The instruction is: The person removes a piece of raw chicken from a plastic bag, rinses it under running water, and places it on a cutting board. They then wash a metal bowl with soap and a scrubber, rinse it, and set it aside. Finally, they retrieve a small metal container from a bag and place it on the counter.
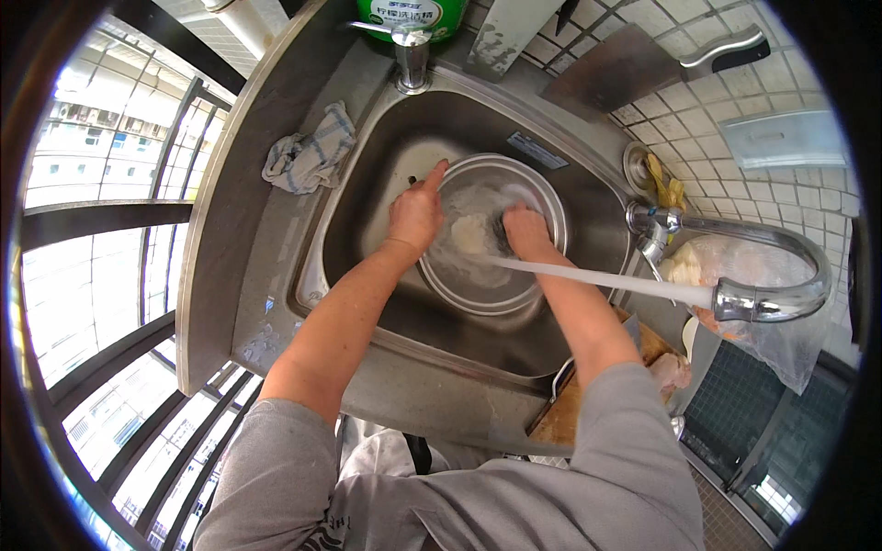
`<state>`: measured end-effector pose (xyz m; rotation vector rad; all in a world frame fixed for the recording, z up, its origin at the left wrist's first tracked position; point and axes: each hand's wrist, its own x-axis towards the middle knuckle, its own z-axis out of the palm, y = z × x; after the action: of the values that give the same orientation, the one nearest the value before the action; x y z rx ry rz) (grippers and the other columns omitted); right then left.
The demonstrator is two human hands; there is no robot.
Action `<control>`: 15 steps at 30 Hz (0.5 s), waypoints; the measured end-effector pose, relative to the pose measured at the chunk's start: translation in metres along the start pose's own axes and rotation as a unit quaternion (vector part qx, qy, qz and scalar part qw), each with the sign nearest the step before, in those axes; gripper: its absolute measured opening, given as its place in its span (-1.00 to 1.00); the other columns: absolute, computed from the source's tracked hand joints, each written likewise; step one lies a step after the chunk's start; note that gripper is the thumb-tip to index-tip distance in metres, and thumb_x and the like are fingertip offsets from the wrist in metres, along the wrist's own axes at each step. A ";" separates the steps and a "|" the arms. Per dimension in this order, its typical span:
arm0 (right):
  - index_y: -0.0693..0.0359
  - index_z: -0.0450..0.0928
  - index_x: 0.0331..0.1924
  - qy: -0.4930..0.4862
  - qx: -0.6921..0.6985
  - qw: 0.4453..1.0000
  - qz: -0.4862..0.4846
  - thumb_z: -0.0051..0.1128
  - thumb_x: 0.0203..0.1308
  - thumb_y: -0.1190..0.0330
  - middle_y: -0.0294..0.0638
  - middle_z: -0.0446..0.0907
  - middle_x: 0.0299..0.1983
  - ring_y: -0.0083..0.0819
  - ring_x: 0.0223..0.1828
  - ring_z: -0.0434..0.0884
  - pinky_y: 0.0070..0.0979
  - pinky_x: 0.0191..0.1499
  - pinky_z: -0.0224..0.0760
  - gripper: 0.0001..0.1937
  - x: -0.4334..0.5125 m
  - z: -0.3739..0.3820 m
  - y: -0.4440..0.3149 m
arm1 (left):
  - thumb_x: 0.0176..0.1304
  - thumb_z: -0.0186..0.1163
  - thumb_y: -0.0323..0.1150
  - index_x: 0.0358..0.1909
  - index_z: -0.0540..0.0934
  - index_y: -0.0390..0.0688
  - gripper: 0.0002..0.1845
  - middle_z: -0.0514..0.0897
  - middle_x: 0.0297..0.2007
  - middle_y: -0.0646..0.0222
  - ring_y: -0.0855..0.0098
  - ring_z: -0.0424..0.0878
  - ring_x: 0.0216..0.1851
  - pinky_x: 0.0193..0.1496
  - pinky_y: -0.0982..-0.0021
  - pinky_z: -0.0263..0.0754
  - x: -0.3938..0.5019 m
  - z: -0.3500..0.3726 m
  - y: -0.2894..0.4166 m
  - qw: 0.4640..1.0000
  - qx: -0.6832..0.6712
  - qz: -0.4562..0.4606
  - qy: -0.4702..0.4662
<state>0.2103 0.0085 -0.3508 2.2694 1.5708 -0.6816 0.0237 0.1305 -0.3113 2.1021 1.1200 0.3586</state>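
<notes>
A round metal basin (495, 308) stands in the stainless steel sink (592, 234), with cloudy, churning water in it. My left hand (417, 210) grips the basin's left rim, its index finger lying along the edge. My right hand (527, 227) is inside the basin at the right, fingers curled down into the water. Beside those fingers is something dark (497, 226), blurred by the water; whether I hold it cannot be made out. A stream of water (606, 277) runs from the chrome faucet (741, 299) into the basin, near a pale patch at its middle.
A crumpled checked cloth (310, 151) lies left of the sink. A soap dispenser (413, 62) and green bottle (441, 24) stand behind it. A cleaver (620, 69) leans at the wall. To the right are a plastic bag (765, 268), a wooden cutting board (555, 417) and raw meat (670, 372).
</notes>
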 end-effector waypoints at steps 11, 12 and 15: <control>0.17 0.56 -0.09 -0.165 0.142 0.962 -0.166 0.08 0.04 0.32 0.06 0.50 0.04 -0.07 0.02 0.53 -0.28 0.04 0.44 -0.69 -0.028 0.033 -0.030 | 0.12 0.11 -0.49 0.27 0.35 0.21 -0.37 0.64 -0.27 0.10 0.01 0.61 -0.26 -0.16 0.03 0.48 -0.002 -0.006 0.001 1.000 0.011 -0.010 0.007; 0.17 0.59 -0.13 -0.099 -0.020 0.979 -0.175 0.09 0.03 0.35 -0.02 0.54 -0.03 -0.11 0.01 0.55 -0.28 0.01 0.43 -0.72 -0.014 0.046 -0.009 | 0.12 0.11 -0.49 0.26 0.35 0.21 -0.37 0.64 -0.27 0.10 0.02 0.61 -0.26 -0.16 0.03 0.48 0.000 -0.006 0.004 1.000 0.009 -0.001 0.002; 0.12 0.60 -0.19 0.068 -0.236 0.959 -0.142 0.11 0.02 0.35 -0.18 0.49 -0.15 -0.29 -0.03 0.52 -0.33 -0.21 0.51 -0.77 0.020 -0.019 -0.005 | 0.11 0.11 -0.50 0.27 0.34 0.18 -0.36 0.64 -0.28 0.09 0.01 0.61 -0.26 -0.16 0.04 0.48 0.000 -0.008 0.000 1.000 0.029 -0.004 -0.003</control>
<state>0.2154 0.0354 -0.3457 1.7898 1.9029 -0.1779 0.0197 0.1345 -0.3057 2.1465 1.1468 0.3194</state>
